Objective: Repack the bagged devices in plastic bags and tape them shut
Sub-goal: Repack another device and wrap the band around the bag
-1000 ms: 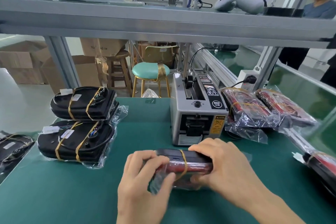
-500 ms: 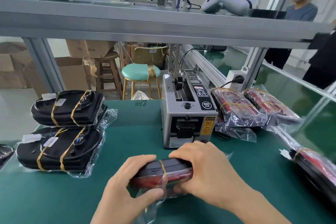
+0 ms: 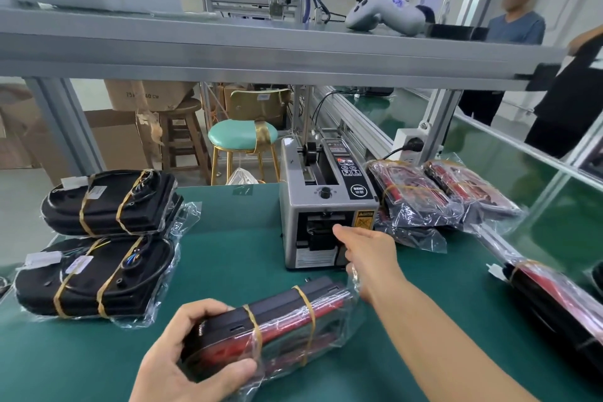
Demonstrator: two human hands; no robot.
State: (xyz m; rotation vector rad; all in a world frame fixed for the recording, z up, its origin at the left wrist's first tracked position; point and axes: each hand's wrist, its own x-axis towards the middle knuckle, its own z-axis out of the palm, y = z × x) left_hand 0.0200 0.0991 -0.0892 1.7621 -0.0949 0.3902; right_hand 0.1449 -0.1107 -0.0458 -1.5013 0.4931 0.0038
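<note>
A black and red device point(image 3: 284, 320), bound with two yellow rubber bands, lies in a clear plastic bag on the green mat point(image 3: 228, 254) in front of me. My left hand point(image 3: 182, 359) grips its left end, thumb under and fingers over the top. My right hand point(image 3: 368, 254) is stretched out to the grey tape dispenser point(image 3: 326, 202), its index finger at the outlet slot on the front. No tape shows between the fingers.
Two bagged black devices point(image 3: 107, 202) point(image 3: 94, 277) lie at the left. Bagged red devices point(image 3: 414, 196) point(image 3: 470, 189) sit right of the dispenser, another point(image 3: 554, 300) at the right edge. A metal shelf point(image 3: 261, 55) runs overhead. A person point(image 3: 518, 23) stands far right.
My right hand let go of the bagged device and reached forward to the tape dispenser's outlet. My left hand keeps hold of the device, which now lies slanted.
</note>
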